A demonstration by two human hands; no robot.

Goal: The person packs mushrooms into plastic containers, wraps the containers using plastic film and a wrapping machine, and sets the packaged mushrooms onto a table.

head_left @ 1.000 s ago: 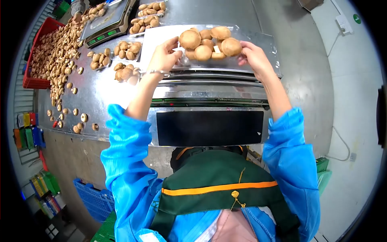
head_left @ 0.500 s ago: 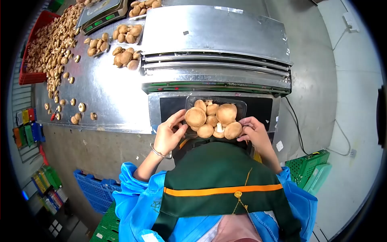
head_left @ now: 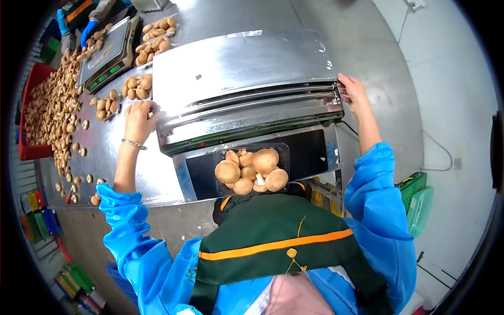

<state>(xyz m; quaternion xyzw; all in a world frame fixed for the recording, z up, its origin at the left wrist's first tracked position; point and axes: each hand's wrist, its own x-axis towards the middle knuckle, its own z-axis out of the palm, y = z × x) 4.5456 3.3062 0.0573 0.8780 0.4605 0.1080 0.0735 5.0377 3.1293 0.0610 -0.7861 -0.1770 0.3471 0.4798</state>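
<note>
A clear plastic tray (head_left: 287, 152) filled with brown-capped mushrooms (head_left: 265, 160) sits on the black plate (head_left: 307, 154) at the front of a metal wrapping machine (head_left: 236, 60). My left hand (head_left: 139, 122) is at the left end of the machine's rollers (head_left: 252, 102), its fingers curled. At the opposite end is my right hand (head_left: 354, 95), with fingers bent around the roller end. Whatever either hand grips is too small or hidden to make out. Neither hand touches the tray.
Several filled mushroom trays (head_left: 137, 86) stand left of the machine, near a scale (head_left: 107, 55). Loose mushrooms (head_left: 63, 110) spill from a red crate (head_left: 35, 152). A co-worker's blue-gloved hand (head_left: 88, 31) is beyond the scale. A green crate (head_left: 412, 191) stands at right.
Both my hands have left the mushroom tray and moved forward and apart to the two ends of the rollers. The tray stays on the black plate. The view has turned, showing a co-worker.
</note>
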